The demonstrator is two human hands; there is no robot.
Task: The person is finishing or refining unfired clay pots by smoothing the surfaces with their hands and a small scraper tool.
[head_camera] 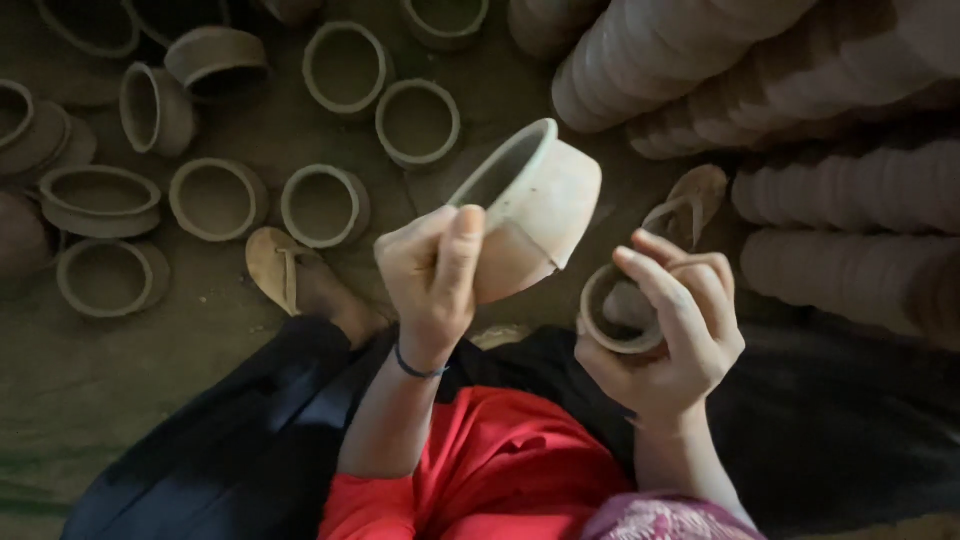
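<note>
The clay bowl [535, 205] sits tilted in mid-air at frame centre, its mouth toward ten o'clock. It looks stiff, light and brittle, so best held by the base rather than the thin rim. The left hand [435, 275] is closed around its bottom. The right hand [670, 330], at four o'clock of it, curls around a smaller clay cup [620, 315]. More pots [325, 205] lie on the ground [200, 340] toward nine o'clock, and stacked pots [800, 110] toward two o'clock.

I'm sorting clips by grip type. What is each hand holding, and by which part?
The left hand holds a large clay pot by its lower side, tilted. The right hand grips a smaller clay cup around its rim and wall.
</note>
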